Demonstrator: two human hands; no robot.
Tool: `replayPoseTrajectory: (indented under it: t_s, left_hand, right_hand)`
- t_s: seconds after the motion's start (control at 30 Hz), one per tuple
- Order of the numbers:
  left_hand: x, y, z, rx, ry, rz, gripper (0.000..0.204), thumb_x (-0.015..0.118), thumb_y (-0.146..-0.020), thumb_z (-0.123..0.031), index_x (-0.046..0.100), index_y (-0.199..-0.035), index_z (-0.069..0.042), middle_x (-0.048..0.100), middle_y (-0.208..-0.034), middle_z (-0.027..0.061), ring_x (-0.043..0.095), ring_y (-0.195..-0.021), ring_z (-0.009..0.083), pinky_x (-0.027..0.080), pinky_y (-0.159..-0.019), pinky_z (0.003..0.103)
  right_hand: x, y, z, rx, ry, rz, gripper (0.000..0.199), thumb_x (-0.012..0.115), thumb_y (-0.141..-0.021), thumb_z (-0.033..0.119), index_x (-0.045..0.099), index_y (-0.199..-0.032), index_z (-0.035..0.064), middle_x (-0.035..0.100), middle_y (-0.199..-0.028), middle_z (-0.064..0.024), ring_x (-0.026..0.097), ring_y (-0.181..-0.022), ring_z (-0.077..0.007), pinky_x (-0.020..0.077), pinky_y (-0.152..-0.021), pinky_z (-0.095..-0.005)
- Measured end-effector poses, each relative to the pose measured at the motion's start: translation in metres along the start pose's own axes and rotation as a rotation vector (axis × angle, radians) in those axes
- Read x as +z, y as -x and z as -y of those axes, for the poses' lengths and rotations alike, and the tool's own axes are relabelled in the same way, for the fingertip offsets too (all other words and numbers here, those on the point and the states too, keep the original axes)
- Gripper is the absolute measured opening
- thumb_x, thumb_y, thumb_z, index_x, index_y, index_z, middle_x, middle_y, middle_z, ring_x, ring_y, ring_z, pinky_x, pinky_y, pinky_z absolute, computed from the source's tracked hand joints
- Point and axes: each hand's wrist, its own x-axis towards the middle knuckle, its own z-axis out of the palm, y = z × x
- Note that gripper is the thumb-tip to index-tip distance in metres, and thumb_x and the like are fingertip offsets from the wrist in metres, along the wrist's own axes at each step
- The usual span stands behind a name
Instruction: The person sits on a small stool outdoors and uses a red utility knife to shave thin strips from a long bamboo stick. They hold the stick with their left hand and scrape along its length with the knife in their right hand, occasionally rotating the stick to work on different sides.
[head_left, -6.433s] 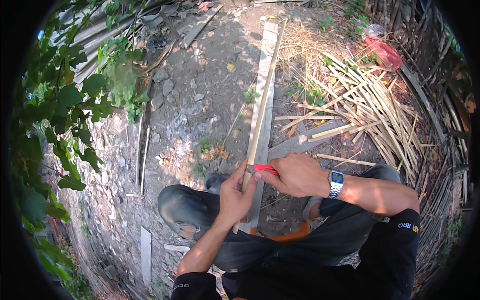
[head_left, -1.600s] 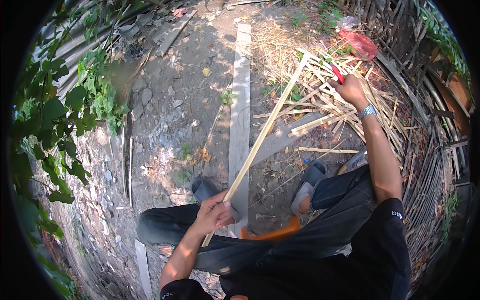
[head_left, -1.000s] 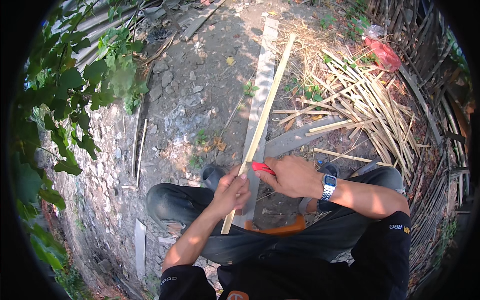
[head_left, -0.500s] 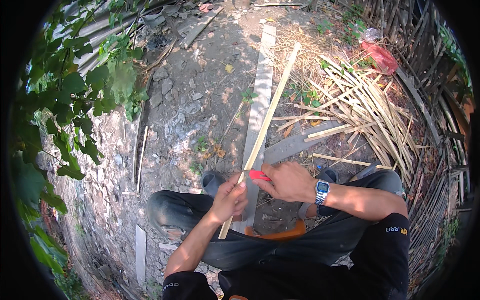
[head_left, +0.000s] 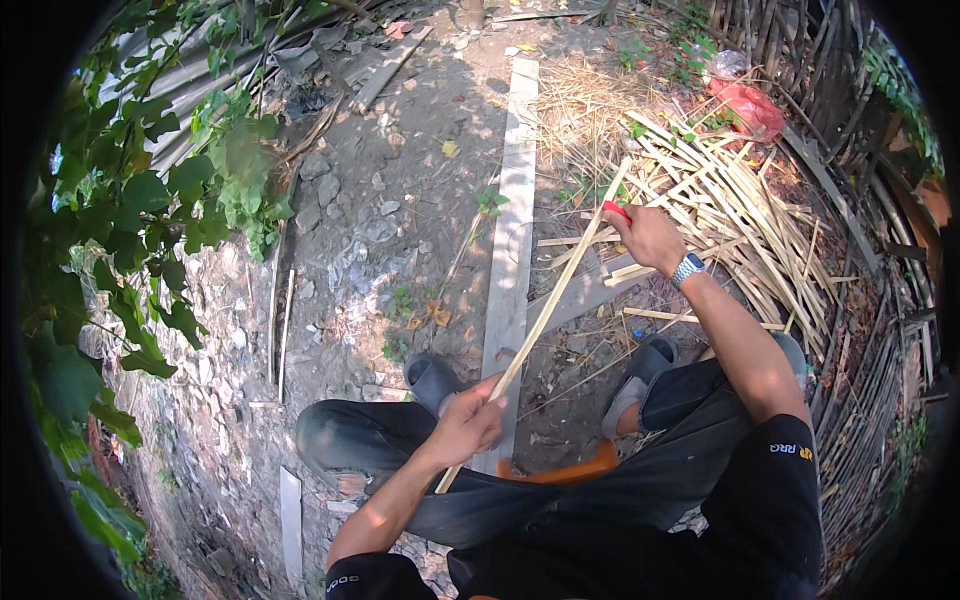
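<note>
Steadying a pale strip [head_left: 545,318] near its lower end, the left hand [head_left: 467,424] has its fingers curled closed around it, a grip that seems meant to leave most of the length free. The strip slants over the near part of a long grey plank [head_left: 513,200], its low end above the dark trousers [head_left: 460,505] and its far end out past the plank's right edge, before the pile of strips [head_left: 745,215]. The right hand [head_left: 650,240], closed in a fist around a red-handled tool [head_left: 617,212], is stretched out close to that far end, presumably to work along the strip away from the holding fingers; whether the tool touches it, and how its blade lies, I cannot tell. The pile lies on the ground beyond the plank's right edge, probably kept there for easy reach on the tool side. The knees are spread, with grey sandals [head_left: 433,382] either side of the plank, likely giving the arms room between them.
</note>
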Motion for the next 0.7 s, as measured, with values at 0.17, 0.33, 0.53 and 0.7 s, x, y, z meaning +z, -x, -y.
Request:
replayPoseTrajectory:
  t_s: [0.17,0.33,0.53,0.7]
  left_hand:
    - [-0.017,0.019,0.009,0.087,-0.201,0.211,0.051,0.047,-0.109,-0.014,0.035,-0.158,-0.007,0.034,-0.059,-0.0071,0.033,-0.048,0.0030,0.029,-0.044,0.023]
    - [-0.034,0.032,0.031,0.092,-0.014,-0.034,0.051,0.048,-0.109,-0.014,0.035,-0.157,-0.003,0.037,-0.060,-0.0079,0.034,-0.048,0.0011,0.027,-0.045,0.021]
    - [-0.031,0.003,0.024,0.155,0.011,-0.279,0.052,0.049,-0.107,-0.011,0.036,-0.158,-0.006,0.037,-0.061,-0.0068,0.033,-0.047,0.0031,0.026,-0.043,0.022]
    - [-0.019,-0.011,0.006,0.177,0.035,-0.284,0.054,0.053,-0.107,-0.012,0.036,-0.157,-0.005,0.037,-0.061,-0.0077,0.032,-0.047,0.0019,0.025,-0.043,0.021]
  right_hand:
    - [-0.032,-0.024,-0.292,0.081,0.761,-0.511,0.052,0.041,-0.108,0.040,0.070,-0.096,-0.0011,0.069,-0.076,-0.0271,0.070,-0.069,-0.0434,0.0558,-0.060,-0.0512]
    - [-0.072,0.019,-0.367,0.805,0.031,-0.510,0.080,0.045,-0.097,0.067,0.072,-0.111,-0.0064,0.070,-0.107,-0.0326,0.068,-0.109,-0.0438,0.0503,-0.093,-0.0488]
    - [-0.051,0.004,-0.105,0.121,-0.290,-0.423,0.064,0.043,-0.108,0.048,0.056,-0.079,-0.0075,0.045,-0.062,-0.0171,0.042,-0.062,-0.0228,0.0389,-0.061,-0.0423]
    - [-0.011,0.061,0.063,-0.294,-0.201,0.059,0.046,0.057,-0.102,0.043,0.060,-0.086,0.0001,0.058,-0.059,-0.0205,0.058,-0.057,-0.0410,0.0446,-0.057,-0.0493]
